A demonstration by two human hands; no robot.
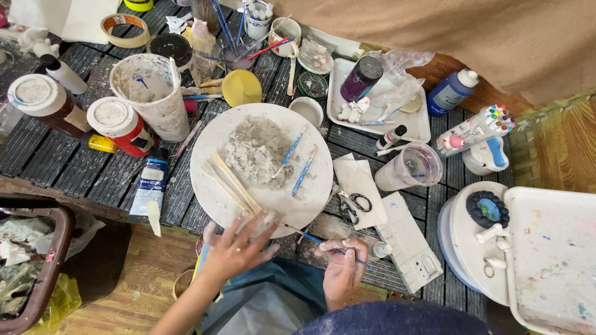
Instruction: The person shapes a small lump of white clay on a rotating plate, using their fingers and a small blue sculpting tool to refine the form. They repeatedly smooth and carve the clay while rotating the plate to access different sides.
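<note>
Blue brush [329,244] in right hand [343,268]

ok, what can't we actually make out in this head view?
- Left hand: whatever its fingers touch at the round white plate edge is motion-blurred.
- Right hand: the tip of the thin blue-handled brush it holds is too small to read.
- Brown bin: cut off by the left edge.
- White tray: cut off by the right edge.
</note>
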